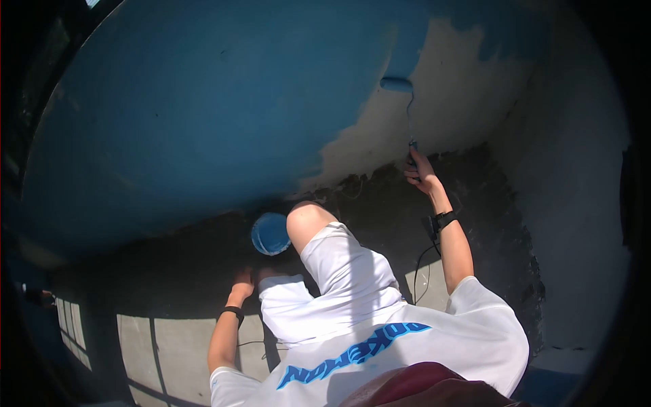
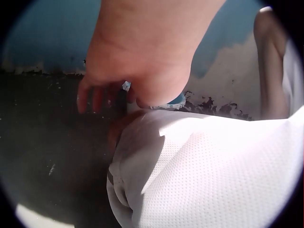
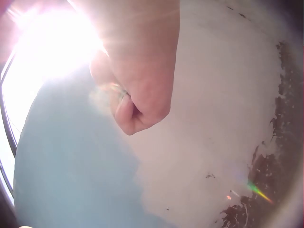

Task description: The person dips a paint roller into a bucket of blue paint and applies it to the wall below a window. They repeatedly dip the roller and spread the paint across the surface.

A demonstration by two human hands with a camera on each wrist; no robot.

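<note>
My right hand [image 1: 423,173] grips the handle of a paint roller [image 1: 397,85] on a thin bent wire frame. The roller's blue sleeve lies against the wall, at the border between blue paint [image 1: 258,115] and the pale unpainted part [image 1: 468,81]. In the right wrist view the curled fingers [image 3: 125,114] show, but the roller is hidden behind the hand. My left hand [image 1: 243,282] hangs by the lower knee; its fingers [image 2: 97,97] are loosely bent and hold nothing. A bucket of blue paint [image 1: 270,234] stands on the floor beyond it, beside the raised knee.
Dark floor [image 1: 203,261] runs along the wall's foot, with flaked patches at the edge. At the right another pale wall [image 1: 576,197] meets the painted one. Cables [image 1: 422,271] hang from the wrist cameras. Sunlit floor [image 1: 139,339] lies at the lower left.
</note>
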